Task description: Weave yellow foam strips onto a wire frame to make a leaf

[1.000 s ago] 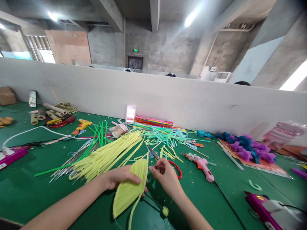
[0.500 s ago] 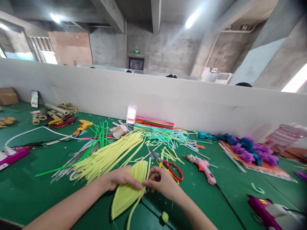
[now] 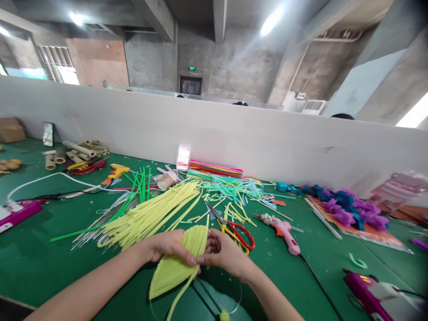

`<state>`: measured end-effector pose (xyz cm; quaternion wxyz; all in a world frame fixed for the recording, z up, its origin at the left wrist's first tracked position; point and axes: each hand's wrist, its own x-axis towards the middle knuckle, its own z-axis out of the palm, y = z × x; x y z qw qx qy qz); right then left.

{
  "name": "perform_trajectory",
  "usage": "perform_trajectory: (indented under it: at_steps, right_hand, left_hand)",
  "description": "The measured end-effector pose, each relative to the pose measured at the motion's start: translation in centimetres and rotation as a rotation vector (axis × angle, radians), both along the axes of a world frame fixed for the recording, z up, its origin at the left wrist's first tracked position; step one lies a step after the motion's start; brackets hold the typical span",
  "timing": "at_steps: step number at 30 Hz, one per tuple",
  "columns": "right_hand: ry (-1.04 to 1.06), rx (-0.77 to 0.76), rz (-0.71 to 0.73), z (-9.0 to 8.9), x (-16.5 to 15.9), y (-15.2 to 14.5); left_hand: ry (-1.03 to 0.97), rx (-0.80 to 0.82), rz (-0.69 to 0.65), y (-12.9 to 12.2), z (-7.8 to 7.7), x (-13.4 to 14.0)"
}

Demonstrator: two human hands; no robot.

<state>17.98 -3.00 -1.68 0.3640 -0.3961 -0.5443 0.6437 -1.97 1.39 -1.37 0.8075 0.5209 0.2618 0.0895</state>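
- Holding yellow piece point(image 3: 179, 269) in left hand point(image 3: 172, 246), slanted, over green worktop point(image 3: 301, 290).
- Pinching its right edge with right hand point(image 3: 226, 257).
- With scissors point(image 3: 227, 222) just beyond right hand, pink glue gun point(image 3: 284, 229) to their right.
- With yellow stems point(image 3: 155, 214) bunched beyond left hand.

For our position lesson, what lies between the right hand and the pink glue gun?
The head view shows scissors lying between the right hand and the pink glue gun.

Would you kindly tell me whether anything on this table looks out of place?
A curled mint piece looks stray: it lies alone near the power strip on the right, apart from the mint strips heaped mid-table.
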Motion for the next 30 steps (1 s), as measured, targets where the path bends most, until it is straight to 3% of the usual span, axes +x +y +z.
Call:
perform_trajectory:
  at_steps: [11,17,30]
  right_hand:
    - [-0.001,0.000,-0.108,-0.1,0.4,0.2]
    - [0.021,0.026,-0.091,-0.2,0.7,0.3]
    - [0.009,0.018,-0.169,0.6,1.2,0.3]
  left_hand:
    - [0.019,0.002,0.000,-0.1,0.5,-0.1]
    - [0.022,-0.004,-0.050,0.0,0.2,-0.2]
    - [0.004,-0.028,-0.008,-0.2,0.4,0.0]
